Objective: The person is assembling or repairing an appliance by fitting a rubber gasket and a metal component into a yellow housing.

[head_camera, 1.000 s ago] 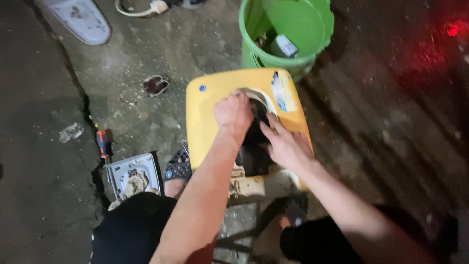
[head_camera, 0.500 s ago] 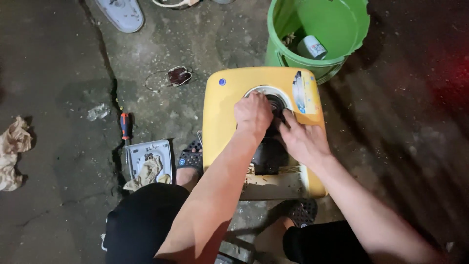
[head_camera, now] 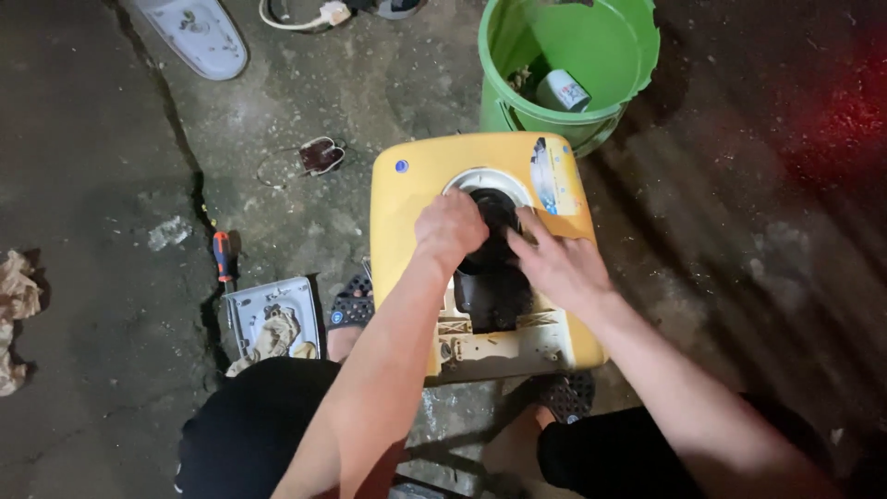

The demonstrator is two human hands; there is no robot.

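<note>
Cracked concrete floor lies under a yellow housing at centre. Left hand is clenched over the black part in the housing's round opening; right hand, fingers spread, presses its side. Green bucket stands at 1 o'clock, a screwdriver at 9.
</note>
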